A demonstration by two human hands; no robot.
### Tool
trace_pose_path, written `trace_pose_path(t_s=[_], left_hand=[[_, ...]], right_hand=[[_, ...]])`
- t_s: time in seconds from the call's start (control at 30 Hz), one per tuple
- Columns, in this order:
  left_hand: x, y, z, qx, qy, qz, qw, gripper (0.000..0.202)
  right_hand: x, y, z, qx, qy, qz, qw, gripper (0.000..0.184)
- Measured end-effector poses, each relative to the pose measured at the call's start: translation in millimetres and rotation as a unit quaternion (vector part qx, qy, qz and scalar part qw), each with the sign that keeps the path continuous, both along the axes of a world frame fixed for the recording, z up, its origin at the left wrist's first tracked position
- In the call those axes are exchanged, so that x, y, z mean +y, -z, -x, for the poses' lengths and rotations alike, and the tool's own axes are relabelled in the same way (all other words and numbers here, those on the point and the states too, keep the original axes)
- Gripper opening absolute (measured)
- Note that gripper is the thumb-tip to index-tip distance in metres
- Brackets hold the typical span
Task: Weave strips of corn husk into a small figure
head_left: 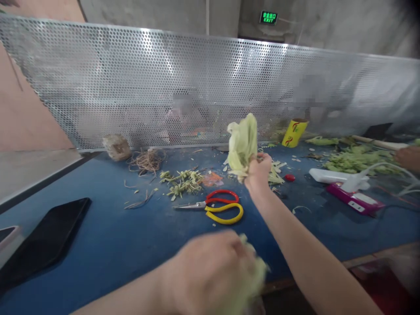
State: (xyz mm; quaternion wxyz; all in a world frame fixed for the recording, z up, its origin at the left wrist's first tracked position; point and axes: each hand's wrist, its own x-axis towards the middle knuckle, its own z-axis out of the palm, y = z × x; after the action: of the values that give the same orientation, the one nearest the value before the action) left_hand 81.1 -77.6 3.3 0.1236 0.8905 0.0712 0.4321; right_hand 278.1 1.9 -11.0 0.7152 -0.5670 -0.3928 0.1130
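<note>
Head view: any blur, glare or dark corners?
Head view: left hand and the pale green leaf in it motion-blurred, scissors comparatively crisp; head view again: bright glare streaks on the perforated metal screen, upper right corner dark.

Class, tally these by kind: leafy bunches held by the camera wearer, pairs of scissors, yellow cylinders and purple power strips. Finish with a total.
Held leafy bunches: 2 (one raised, one blurred up close)
Scissors: 1 pair
Yellow cylinder: 1
Purple power strip: 1
Total: 5

Head view forward, down over table [131, 245]
</note>
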Motion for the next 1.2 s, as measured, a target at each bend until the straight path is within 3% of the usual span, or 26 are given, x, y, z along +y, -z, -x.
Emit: trace_pose_path(t_s=[0.03,0.07,0.13,0.17,0.2,0.37,0.47,0.53,0.6,0.67,0.73,0.8,0.87,1.1,1.2], left_hand=[[0.7,-3.0,0.4,-0.007,-0.013,0.014,1.0,0.026],[3.6,-6.5,1.6,-0.032,-0.084,0.08,0.993,0.022],[14.2,-12.2,5.1,-0.054,-0.184,0.248,0.95,0.014],[20.4,-13.4,6.9,-0.054,-0.197,0.345,0.916,0.017],[26.4,-13.3,8.5,-0.06,-0.2,0.422,0.882,0.019],[39.3,-5.3,11.4,-0.046,-0.135,0.592,0.793,0.013],[37.2,-5.2,11.2,-0.071,-0.098,0.632,0.765,0.012],[36.5,-5.5,11.3,-0.077,-0.07,0.646,0.756,0.014],[37.4,-4.0,11.9,-0.082,-0.049,0.655,0.749,0.015],[39.6,-1.3,12.9,-0.088,-0.047,0.664,0.741,0.016],[41.9,1.3,14.2,-0.098,-0.053,0.668,0.736,0.02],[43.1,2.2,15.5,-0.106,-0.061,0.665,0.737,0.025],[42.9,1.2,16.4,-0.104,-0.066,0.658,0.743,0.026],[38.5,-1.7,14.5,-0.072,-0.008,0.657,0.75,0.031],[42.6,-2.9,16.8,-0.075,-0.031,0.653,0.753,0.037]], right_hand=[[3.1,-0.6,-14.4,0.006,0.048,0.007,0.999,0.018],[5.2,-2.1,-27.6,0.005,0.085,0.016,0.996,0.02],[6.3,-6.6,-49.1,-0.012,0.138,0.034,0.99,0.019],[5.5,-9.2,-57.5,-0.026,0.165,0.04,0.985,0.018],[4.1,-11.4,-65.0,-0.04,0.191,0.047,0.98,0.018],[-4.5,-10.0,-97.2,-0.085,0.275,0.12,0.95,0.018],[-5.7,-5.0,-101.8,-0.114,0.285,0.17,0.936,0.013],[-5.8,-6.5,-88.7,-0.152,0.28,0.175,0.932,0.013],[-8.2,-12.6,-61.9,-0.212,0.237,0.151,0.936,0.017],[-14.9,-19.6,-26.6,-0.345,0.035,0.083,0.934,0.021],[-25.3,-23.5,8.5,-0.408,-0.113,0.076,0.903,0.025],[-36.1,-22.9,35.7,-0.42,-0.235,0.089,0.872,0.022],[-43.8,-19.7,51.6,-0.387,-0.295,0.104,0.867,0.02],[-43.4,-13.6,52.7,-0.241,-0.271,0.069,0.929,0.011],[-38.7,-14.2,44.5,-0.179,-0.281,0.082,0.939,0.014]])
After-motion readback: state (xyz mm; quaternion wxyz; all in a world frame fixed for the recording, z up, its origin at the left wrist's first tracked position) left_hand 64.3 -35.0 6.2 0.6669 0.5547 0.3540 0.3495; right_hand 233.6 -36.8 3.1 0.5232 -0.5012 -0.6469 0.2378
